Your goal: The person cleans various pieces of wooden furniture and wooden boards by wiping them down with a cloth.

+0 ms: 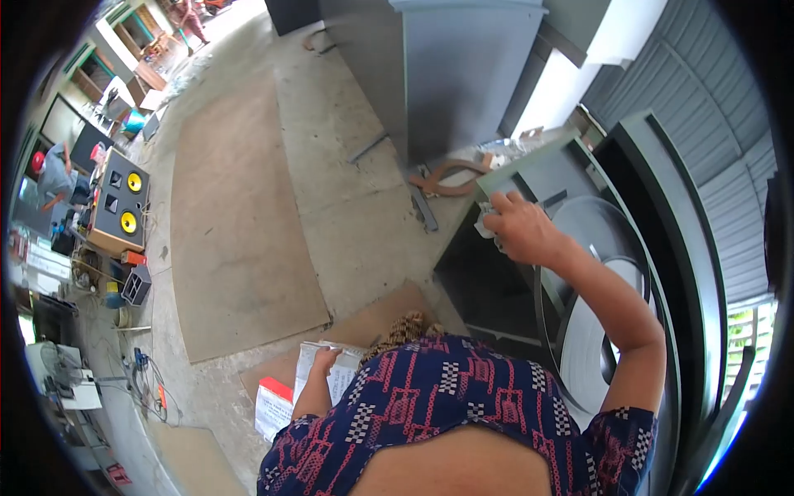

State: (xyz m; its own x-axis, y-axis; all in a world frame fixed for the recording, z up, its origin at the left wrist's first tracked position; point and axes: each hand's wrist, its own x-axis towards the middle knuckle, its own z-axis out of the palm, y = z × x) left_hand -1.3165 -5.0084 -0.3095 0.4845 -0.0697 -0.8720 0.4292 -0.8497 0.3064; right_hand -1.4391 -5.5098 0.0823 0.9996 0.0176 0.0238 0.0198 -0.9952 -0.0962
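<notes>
Our right hand (529, 236) grips a crumpled scrap (485, 222), probably light, soft, best held bunched; we can't tell whether our left hand (325, 361) grips the white packet (341, 382).

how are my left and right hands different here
The right hand holds a crumpled pale wad by the grey cabinet, while the left hand is at the silvery packet. The right hand reaches well away from the patterned top; the left hand is closer to it. Both are bare.
</notes>
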